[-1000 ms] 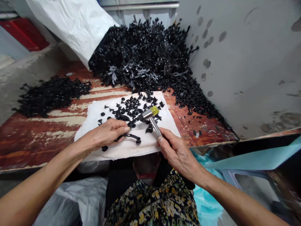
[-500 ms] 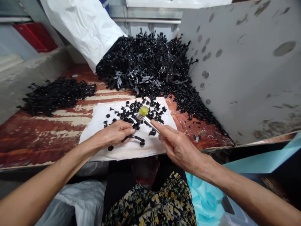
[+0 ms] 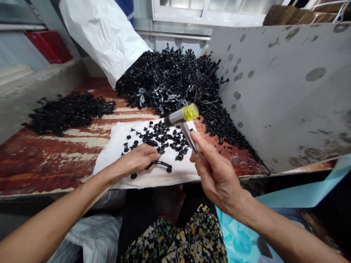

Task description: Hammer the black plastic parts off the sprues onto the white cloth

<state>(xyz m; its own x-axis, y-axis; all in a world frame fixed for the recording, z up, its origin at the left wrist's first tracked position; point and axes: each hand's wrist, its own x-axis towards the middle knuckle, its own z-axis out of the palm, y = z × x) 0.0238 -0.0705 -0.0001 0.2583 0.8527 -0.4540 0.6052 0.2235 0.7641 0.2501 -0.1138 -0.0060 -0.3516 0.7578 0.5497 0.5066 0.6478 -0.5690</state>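
My left hand [image 3: 141, 159] pinches a slim black strip [image 3: 162, 164] with a round knob at its end, low over a white cloth [image 3: 109, 142]. In my right hand [image 3: 215, 164] is a small mallet [image 3: 179, 116] with a metal handle, one yellow face and one dark face. Its head is raised above the cloth, apart from the strip. Loose black knobs [image 3: 156, 137] lie scattered on the cloth beyond my left hand. My fingers hide the strip's near end.
A large heap of black parts [image 3: 175, 78] spills from a white sack [image 3: 101, 40] at the back. Another black pile [image 3: 68, 111] lies left on the worn red-brown tabletop [image 3: 55, 157]. A grey spotted panel [image 3: 274, 98] stands along the right side.
The mallet has risen and tilted, lifted by my right hand away from the cloth. My left hand keeps its pinch on the strip, almost in the same place.
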